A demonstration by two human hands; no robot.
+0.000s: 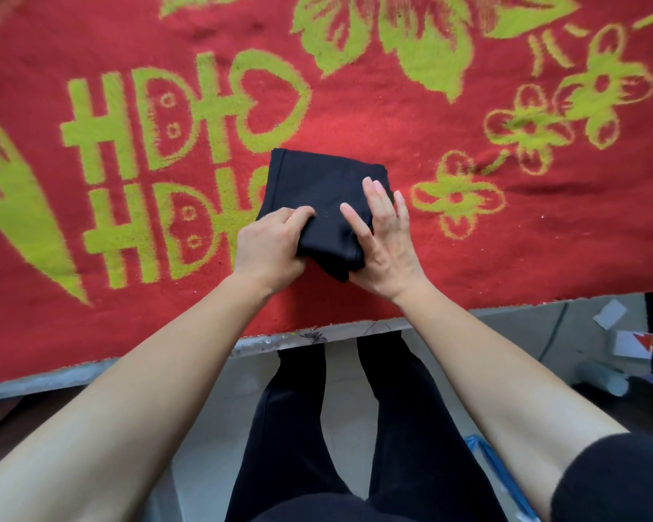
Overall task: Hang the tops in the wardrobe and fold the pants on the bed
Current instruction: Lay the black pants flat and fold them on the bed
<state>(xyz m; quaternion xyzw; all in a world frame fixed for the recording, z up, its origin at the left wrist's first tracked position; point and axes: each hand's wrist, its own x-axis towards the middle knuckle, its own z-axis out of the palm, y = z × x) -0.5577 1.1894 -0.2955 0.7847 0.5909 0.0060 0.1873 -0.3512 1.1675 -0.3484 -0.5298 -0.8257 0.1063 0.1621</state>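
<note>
A pair of black pants [317, 182], folded into a small thick rectangle, lies on the bed's red blanket [411, 118] with yellow-green patterns. My left hand [270, 246] grips the near left corner of the bundle, thumb on top and fingers curled under the fold. My right hand [383, 235] lies flat on the right side of the pants with straight fingers pressing down. No tops and no wardrobe are in view.
The bed's near edge [317, 339] runs across the middle of the view, with my legs in black trousers below it. Paper scraps [634, 344] and a white roll [604, 378] lie on the floor at the right. A blue item [494, 465] sits near my right elbow.
</note>
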